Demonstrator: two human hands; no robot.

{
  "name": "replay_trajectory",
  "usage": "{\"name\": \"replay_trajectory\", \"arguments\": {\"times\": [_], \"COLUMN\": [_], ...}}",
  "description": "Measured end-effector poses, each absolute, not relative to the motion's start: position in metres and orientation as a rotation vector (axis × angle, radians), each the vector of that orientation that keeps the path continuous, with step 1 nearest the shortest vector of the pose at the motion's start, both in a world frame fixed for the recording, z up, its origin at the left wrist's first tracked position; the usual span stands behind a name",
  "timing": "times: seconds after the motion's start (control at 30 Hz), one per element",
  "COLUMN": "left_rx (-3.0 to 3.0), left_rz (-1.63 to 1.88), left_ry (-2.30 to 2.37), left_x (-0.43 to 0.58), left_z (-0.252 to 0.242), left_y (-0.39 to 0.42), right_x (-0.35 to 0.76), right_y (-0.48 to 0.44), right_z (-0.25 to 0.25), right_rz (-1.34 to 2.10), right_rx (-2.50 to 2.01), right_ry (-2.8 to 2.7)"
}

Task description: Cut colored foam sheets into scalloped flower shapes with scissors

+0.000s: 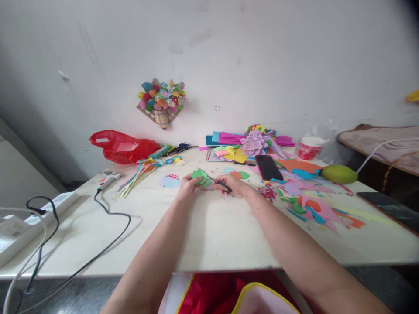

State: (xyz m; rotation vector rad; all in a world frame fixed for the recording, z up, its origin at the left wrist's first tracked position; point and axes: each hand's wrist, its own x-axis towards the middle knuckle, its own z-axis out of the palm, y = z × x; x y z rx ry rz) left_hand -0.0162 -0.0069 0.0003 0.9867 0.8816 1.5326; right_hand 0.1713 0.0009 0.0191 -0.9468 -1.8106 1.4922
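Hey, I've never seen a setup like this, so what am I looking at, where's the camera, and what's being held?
There's no machine here, just one person's two bare hands. The single picture comes from a camera worn on that person's head, looking forward and down, so the forearms stretch away from you.

The left hand holds a green piece. The right hand holds scissors, with the blades at that piece.

On the table, a red bag, thin sticks and a corded glue gun lie to the left. To the right are a phone and colourful scraps. Flowers hang on the wall behind.
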Motion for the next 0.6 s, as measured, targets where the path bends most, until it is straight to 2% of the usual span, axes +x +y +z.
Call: {"name": "replay_trajectory", "arguments": {"times": [0.3,0.6], "left_rx": [1.035,1.134], "left_rz": [1.533,1.415], "left_ry": [0.912,0.879], "left_x": [-0.016,-0.012], "left_z": [0.002,0.001], "left_y": [-0.010,-0.013], "right_x": [0.176,0.166], "right_y": [0.005,0.009], "right_z": [0.014,0.008], "right_rz": [1.460,1.407], "right_rx": [-0.925,-0.848], "right_ry": [-1.860,-1.529]}}
